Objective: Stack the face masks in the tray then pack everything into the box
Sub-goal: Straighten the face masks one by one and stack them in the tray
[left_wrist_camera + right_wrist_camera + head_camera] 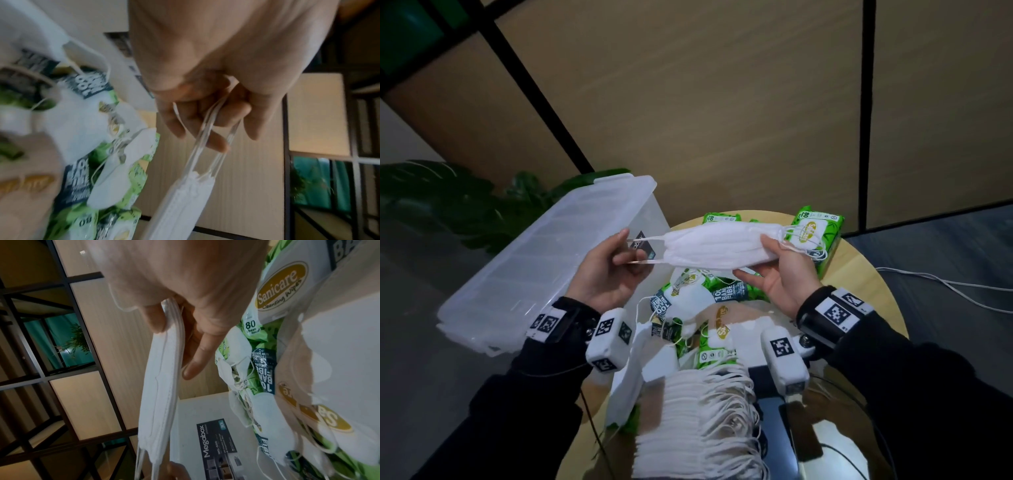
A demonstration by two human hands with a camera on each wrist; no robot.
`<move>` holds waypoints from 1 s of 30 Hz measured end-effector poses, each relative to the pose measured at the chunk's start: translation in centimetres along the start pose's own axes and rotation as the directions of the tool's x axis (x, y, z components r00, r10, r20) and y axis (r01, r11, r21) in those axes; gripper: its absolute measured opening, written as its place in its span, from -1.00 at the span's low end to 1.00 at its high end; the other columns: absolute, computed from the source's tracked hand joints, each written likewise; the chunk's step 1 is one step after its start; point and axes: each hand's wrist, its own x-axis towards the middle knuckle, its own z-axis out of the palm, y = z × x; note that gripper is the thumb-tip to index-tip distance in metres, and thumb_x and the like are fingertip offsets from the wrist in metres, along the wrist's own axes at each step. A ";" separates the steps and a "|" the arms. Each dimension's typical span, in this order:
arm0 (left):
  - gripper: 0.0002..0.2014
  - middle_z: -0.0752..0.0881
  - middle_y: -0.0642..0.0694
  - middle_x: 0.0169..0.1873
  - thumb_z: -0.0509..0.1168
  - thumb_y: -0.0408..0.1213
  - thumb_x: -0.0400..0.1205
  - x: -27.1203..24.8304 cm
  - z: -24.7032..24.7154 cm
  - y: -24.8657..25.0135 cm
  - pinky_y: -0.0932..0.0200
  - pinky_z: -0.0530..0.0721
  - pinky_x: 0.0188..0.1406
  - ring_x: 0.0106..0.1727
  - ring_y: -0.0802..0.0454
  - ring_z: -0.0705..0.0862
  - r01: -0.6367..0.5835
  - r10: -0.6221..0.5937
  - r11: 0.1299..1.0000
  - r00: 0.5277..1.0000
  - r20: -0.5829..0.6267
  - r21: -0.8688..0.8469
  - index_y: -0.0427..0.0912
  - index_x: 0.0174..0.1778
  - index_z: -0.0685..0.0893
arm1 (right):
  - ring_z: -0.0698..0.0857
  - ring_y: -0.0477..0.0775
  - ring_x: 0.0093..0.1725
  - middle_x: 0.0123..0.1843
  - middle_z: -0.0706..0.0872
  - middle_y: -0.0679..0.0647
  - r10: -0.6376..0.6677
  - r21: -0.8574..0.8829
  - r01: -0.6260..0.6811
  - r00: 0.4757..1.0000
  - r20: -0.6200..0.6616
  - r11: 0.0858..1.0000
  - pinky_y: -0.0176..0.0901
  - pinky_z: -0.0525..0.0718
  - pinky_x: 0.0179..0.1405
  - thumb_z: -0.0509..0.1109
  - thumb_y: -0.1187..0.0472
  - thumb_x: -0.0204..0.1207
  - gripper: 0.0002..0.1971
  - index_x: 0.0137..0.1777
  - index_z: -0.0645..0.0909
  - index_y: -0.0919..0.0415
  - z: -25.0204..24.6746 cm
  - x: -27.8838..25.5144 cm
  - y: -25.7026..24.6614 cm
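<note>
A small bundle of white face masks (717,245) is held flat in the air above the round table. My left hand (613,263) hooks its fingers (216,141) through the bundle's ear loops (207,129) and pulls them taut. My right hand (779,263) pinches the bundle's other end (172,318) between thumb and fingers. Below, near my chest, a long stack of masks (705,421) lies in a clear tray (626,380). Loose masks (690,298) lie on green wipe packs (722,337). The clear storage box (650,226) with its lid (544,260) stands at left.
Green wipe packs (816,236) lie at the table's far right edge. The round wooden table (859,274) ends just beyond them. White cables (945,284) trail across the grey floor at right. A leafy plant (448,202) stands behind the box.
</note>
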 end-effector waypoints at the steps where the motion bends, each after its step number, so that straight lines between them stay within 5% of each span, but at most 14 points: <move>1: -0.63 0.32 0.06 -0.68 0.37 -0.16 0.62 0.2 0.0 -0.5 0.06 0.72 0.25 -0.44 0.15 0.55 0.017 -0.016 0.998 1.000 0.011 -0.055 -0.05 -0.50 0.48 | 0.83 0.29 0.04 0.14 0.81 0.27 -0.004 0.014 0.004 1.000 -0.023 1.000 0.28 0.86 -0.19 0.29 0.23 0.79 -0.86 0.22 0.63 0.25 -0.1 0.1 -0.4; 3: -0.60 0.24 0.09 -0.71 0.35 -0.19 0.64 0.4 -0.4 -1.1 0.34 0.72 -0.24 -0.63 0.19 0.35 0.044 -0.042 0.989 0.999 0.018 -0.139 -0.06 -0.52 0.44 | 0.82 0.23 -0.14 -0.08 0.81 0.26 -0.010 0.008 0.011 0.995 -0.104 1.000 0.24 0.84 -0.19 0.27 0.24 0.78 -0.82 -0.02 0.64 0.26 -0.5 0.1 -1.2; 4: -0.60 0.21 0.09 -0.70 0.36 -0.23 0.63 0.6 -0.7 -1.3 0.40 0.53 -0.52 -0.68 0.17 0.27 0.041 -0.042 0.985 0.999 0.003 -0.170 -0.05 -0.50 0.38 | 0.79 0.21 -0.23 -0.18 0.76 0.26 -0.014 -0.005 0.013 0.988 -0.151 1.000 0.20 0.83 -0.22 0.24 0.28 0.76 -0.76 -0.15 0.60 0.26 -0.9 0.3 -1.7; 6: -0.60 0.16 0.08 -0.68 0.40 -0.28 0.57 1.4 -1.5 -1.4 0.34 0.20 -0.68 -0.70 0.15 0.15 0.023 -0.033 0.987 0.998 -0.058 -0.159 -0.02 -0.45 0.30 | 0.72 0.20 -0.30 -0.33 0.64 0.22 -0.014 -0.035 0.007 0.976 -0.215 0.999 0.19 0.81 -0.23 0.18 0.31 0.73 -0.66 -0.33 0.47 0.22 -1.8 0.4 -2.6; 8: -0.63 0.16 0.08 -0.67 0.41 -0.31 0.55 2.2 -2.2 -1.8 0.32 0.08 -0.68 -0.67 0.17 0.08 0.038 -0.049 0.996 0.989 -0.138 -0.083 -0.04 -0.47 0.36 | 0.59 0.13 -0.45 -0.49 0.44 0.11 0.004 -0.051 -0.016 0.974 -0.226 0.999 0.17 0.80 -0.21 0.17 0.27 0.72 -0.60 -0.42 0.34 0.13 -2.6 0.4 -3.5; 10: -0.62 0.17 0.09 -0.65 0.38 -0.32 0.64 2.9 -2.8 -2.6 0.33 0.08 -0.73 -0.69 0.18 0.12 0.095 -0.092 0.995 0.972 -0.214 0.003 -0.05 -0.46 0.40 | 0.29 0.01 -0.64 -0.58 0.21 -0.03 0.024 -0.045 -0.035 0.974 -0.226 0.998 -0.10 0.70 -0.42 0.19 0.26 0.66 -0.57 -0.47 0.23 0.04 -3.2 0.3 -4.5; 13: -0.59 0.19 0.09 -0.64 0.40 -0.29 0.70 4.0 -3.5 -3.8 0.33 0.17 -0.76 -0.70 0.17 0.16 0.190 -0.164 0.980 0.939 -0.301 0.059 -0.06 -0.45 0.43 | 0.05 -0.02 -0.65 -0.59 0.06 -0.08 0.032 -0.107 -0.055 0.978 -0.205 0.993 -0.26 0.43 -0.55 0.23 0.27 0.58 -0.57 -0.49 0.18 -0.01 -4.5 0.4 -5.9; 17: -0.61 0.20 0.09 -0.62 0.48 -0.16 0.67 5.5 -3.9 -4.8 0.34 0.37 -0.67 -0.64 0.16 0.18 0.237 -0.201 0.970 0.909 -0.366 0.055 -0.05 -0.40 0.48 | 0.26 -0.03 -0.60 -0.61 0.23 -0.08 -0.007 -0.289 -0.078 0.959 -0.283 0.954 -0.18 0.41 -0.39 0.35 0.29 0.59 -0.64 -0.41 0.37 0.04 -6.4 0.7 -6.6; 20: -0.57 0.28 0.05 -0.65 0.44 -0.10 0.71 6.2 -2.9 -5.7 0.30 0.57 -0.64 -0.54 0.09 0.39 0.290 -0.208 0.936 0.912 -0.353 0.198 -0.04 -0.41 0.41 | 0.52 -0.01 -0.48 -0.50 0.51 0.01 -0.049 -0.429 -0.086 0.955 -0.293 0.899 -0.15 0.51 -0.37 0.44 0.39 0.57 -0.84 -0.18 0.59 0.17 -6.7 1.0 -5.8; 23: -0.60 0.36 0.00 -0.66 0.37 -0.15 0.76 6.4 -1.8 -6.6 0.14 0.71 -0.63 -0.44 -0.04 0.63 0.335 -0.240 0.898 0.917 -0.320 0.286 -0.08 -0.36 0.40 | 0.57 -0.01 -0.38 -0.32 0.59 0.09 -0.103 -0.461 -0.045 0.951 -0.291 0.886 -0.07 0.60 -0.32 0.43 0.46 0.59 -0.82 0.05 0.62 0.18 -6.4 1.5 -5.3; 26: -0.69 0.47 -0.05 -0.66 0.39 -0.20 0.75 6.6 -1.7 -7.1 0.06 0.76 -0.62 -0.48 -0.02 0.68 0.374 -0.273 0.879 0.903 -0.333 0.294 -0.17 -0.27 0.48 | 0.55 0.02 -0.33 -0.27 0.58 0.12 -0.145 -0.500 -0.034 0.938 -0.315 0.865 -0.07 0.57 -0.36 0.41 0.46 0.60 -0.73 0.22 0.59 0.18 -6.6 2.6 -5.2; 28: -0.76 0.54 -0.08 -0.65 0.41 -0.20 0.73 6.6 -1.9 -7.5 0.02 0.83 -0.48 -0.54 0.02 0.67 0.400 -0.300 0.866 0.896 -0.329 0.300 -0.22 -0.17 0.57 | 0.51 0.06 -0.38 -0.27 0.56 0.14 -0.154 -0.548 -0.052 0.934 -0.324 0.835 -0.12 0.52 -0.45 0.44 0.43 0.57 -0.72 0.23 0.62 0.20 -6.9 3.0 -4.9; 30: -0.80 0.60 -0.08 -0.63 0.40 -0.18 0.73 6.4 -2.4 -7.7 0.01 0.83 -0.32 -0.39 -0.01 0.73 0.416 -0.316 0.842 0.897 -0.308 0.345 -0.25 -0.06 0.63 | 0.56 0.11 -0.34 -0.20 0.61 0.15 -0.163 -0.581 -0.051 0.936 -0.311 0.813 -0.09 0.57 -0.42 0.48 0.40 0.52 -0.77 0.14 0.66 0.20 -7.0 3.2 -4.3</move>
